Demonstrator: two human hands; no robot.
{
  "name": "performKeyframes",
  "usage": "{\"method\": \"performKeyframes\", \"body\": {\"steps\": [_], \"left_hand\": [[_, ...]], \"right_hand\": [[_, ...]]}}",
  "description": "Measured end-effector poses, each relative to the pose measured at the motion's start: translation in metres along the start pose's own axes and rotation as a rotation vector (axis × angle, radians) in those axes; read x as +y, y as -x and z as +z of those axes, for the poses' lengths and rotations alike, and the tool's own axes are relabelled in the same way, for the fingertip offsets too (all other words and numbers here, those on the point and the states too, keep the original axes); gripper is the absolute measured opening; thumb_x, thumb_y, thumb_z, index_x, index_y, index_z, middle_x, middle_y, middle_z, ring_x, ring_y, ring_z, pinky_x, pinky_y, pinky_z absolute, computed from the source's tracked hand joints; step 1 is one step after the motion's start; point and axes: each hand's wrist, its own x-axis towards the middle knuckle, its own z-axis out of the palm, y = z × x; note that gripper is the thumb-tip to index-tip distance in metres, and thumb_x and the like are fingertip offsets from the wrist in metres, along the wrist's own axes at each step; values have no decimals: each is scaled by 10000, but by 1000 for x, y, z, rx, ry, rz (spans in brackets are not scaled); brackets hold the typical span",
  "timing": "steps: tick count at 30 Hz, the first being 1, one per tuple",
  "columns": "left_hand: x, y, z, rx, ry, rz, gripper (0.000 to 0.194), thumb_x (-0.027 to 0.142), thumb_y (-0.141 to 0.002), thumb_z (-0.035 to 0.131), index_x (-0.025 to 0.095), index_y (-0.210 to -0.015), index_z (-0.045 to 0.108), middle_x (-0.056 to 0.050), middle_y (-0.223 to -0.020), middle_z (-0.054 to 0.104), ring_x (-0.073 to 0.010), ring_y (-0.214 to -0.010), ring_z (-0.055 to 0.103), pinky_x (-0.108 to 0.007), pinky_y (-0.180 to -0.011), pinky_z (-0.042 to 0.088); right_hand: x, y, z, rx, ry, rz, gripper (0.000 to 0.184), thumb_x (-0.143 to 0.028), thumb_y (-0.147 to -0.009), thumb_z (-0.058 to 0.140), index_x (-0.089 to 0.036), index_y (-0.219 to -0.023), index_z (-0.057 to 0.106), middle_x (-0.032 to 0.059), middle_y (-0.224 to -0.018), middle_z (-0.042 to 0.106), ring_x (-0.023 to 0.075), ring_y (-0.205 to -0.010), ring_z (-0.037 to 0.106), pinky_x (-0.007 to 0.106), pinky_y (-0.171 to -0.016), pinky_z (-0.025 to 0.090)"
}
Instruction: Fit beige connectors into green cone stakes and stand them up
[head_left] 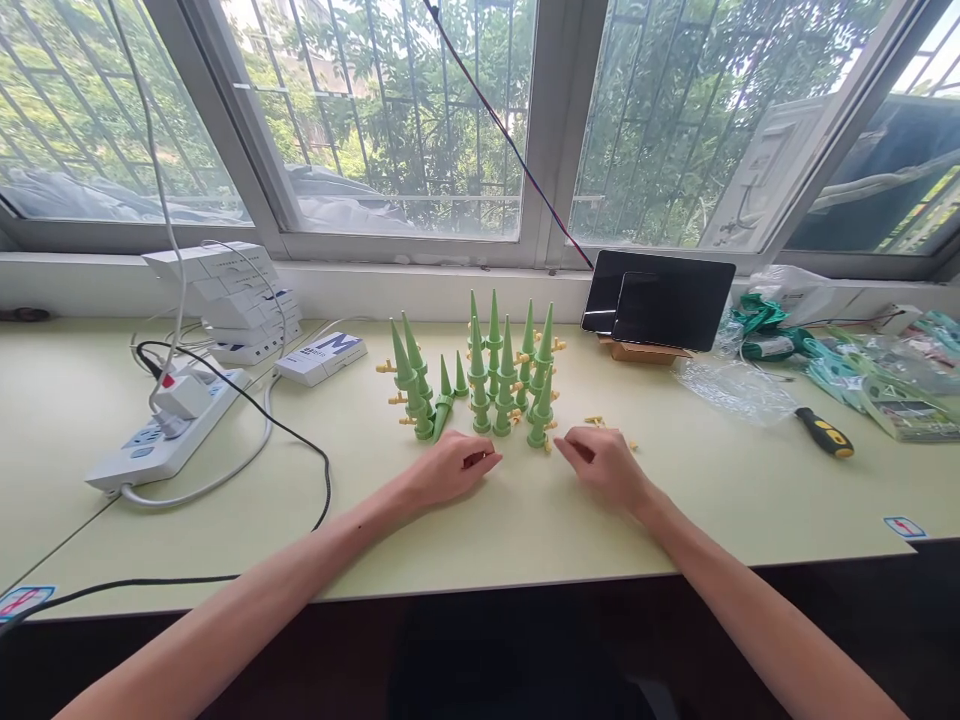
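My left hand (456, 467) rests on the table with its fingers curled in and no object showing in it. Opposite it, my right hand (602, 463) also lies loosely closed, its thumb and forefinger pointing inward; nothing shows in its grip. Just beyond both hands stand several green plant watering spikes (480, 385), pointed ends up, many stacked in columns with yellow valves sticking out sideways. One green spike (442, 410) leans at a tilt near my left hand. Behind my right hand lie small loose yellow valves (594, 420), partly hidden by the hand.
On the left are a white power strip (169, 430) with cables, stacked white boxes (247, 300) and a flat box (322, 358). A black tablet (675, 300) leans at the back. A screwdriver (825, 432) and plastic bags (915, 380) lie right. The table's front edge (495, 590) is near.
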Motion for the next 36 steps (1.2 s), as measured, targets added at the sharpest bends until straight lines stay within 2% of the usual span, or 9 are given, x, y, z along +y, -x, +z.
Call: {"method": "performKeyframes", "body": {"steps": [3, 5, 7, 9, 11, 14, 18, 27, 36], "left_hand": [[-2, -1, 0, 37, -71, 2, 375, 305, -965, 461, 155, -624, 505, 53, -519, 362, -80, -489, 290, -231, -505, 266], [-3, 0, -1, 127, -155, -28, 373, 295, -967, 456, 158, -624, 503, 45, -526, 385, -86, -487, 324, -238, -512, 282], [-3, 0, -2, 220, -244, -68, 326, 272, -966, 449, 158, -674, 539, 19, -588, 475, -98, -507, 398, -240, -526, 325], [-3, 0, -3, 271, -332, -120, 250, 243, -962, 441, 152, -783, 591, -28, -739, 583, -116, -552, 493, -248, -552, 386], [-2, 0, -3, 275, -413, -192, 198, 220, -957, 434, 142, -929, 613, -88, -956, 633, -141, -611, 579, -269, -583, 445], [-1, 0, -3, 237, -496, -304, 232, 192, -949, 425, 132, -1110, 582, -165, -1266, 562, -191, -727, 667, -307, -633, 507], [-1, -2, -1, 175, -569, -414, 329, 155, -936, 408, 136, -1245, 520, -202, -1454, 422, -240, -837, 700, -345, -690, 541], [0, -7, -4, 60, -658, -495, 387, 183, -945, 361, 161, -1322, 443, -242, -1477, 364, -202, -630, 676, -355, -558, 513], [1, -7, -7, 64, -705, -466, 378, 264, -974, 383, 159, -1335, 429, -194, -1320, 502, -199, -615, 656, -306, -492, 442]], "right_hand": [[-5, 6, 11, -105, -10, -58, 360, -276, -951, 485, -195, -616, 381, -40, -560, 376, 105, -521, 331, 254, -547, 292], [-9, 6, 14, -136, -20, -71, 361, -267, -952, 477, -198, -619, 354, -43, -562, 363, 105, -521, 321, 254, -543, 286], [-11, 5, 15, -150, -23, -80, 367, -263, -950, 476, -200, -619, 330, -46, -558, 347, 104, -516, 304, 256, -538, 278], [-12, 5, 15, -154, -22, -90, 372, -257, -946, 475, -201, -617, 310, -48, -554, 333, 103, -514, 292, 257, -537, 273], [-12, 5, 15, -155, -21, -94, 374, -251, -945, 471, -202, -618, 296, -49, -555, 326, 103, -515, 288, 255, -537, 270], [-12, 5, 15, -151, -21, -98, 378, -253, -946, 467, -204, -617, 287, -49, -554, 318, 103, -516, 287, 255, -536, 268], [-13, 5, 15, -152, -22, -106, 376, -255, -947, 467, -205, -613, 302, -49, -555, 321, 103, -514, 284, 255, -535, 269], [-16, 5, 15, -179, -11, -103, 368, -257, -945, 469, -204, -605, 338, -46, -561, 349, 105, -519, 288, 258, -543, 282], [-17, 5, 14, -181, -17, -93, 375, -264, -946, 466, -205, -611, 309, -51, -556, 331, 103, -514, 273, 254, -535, 267]]}}
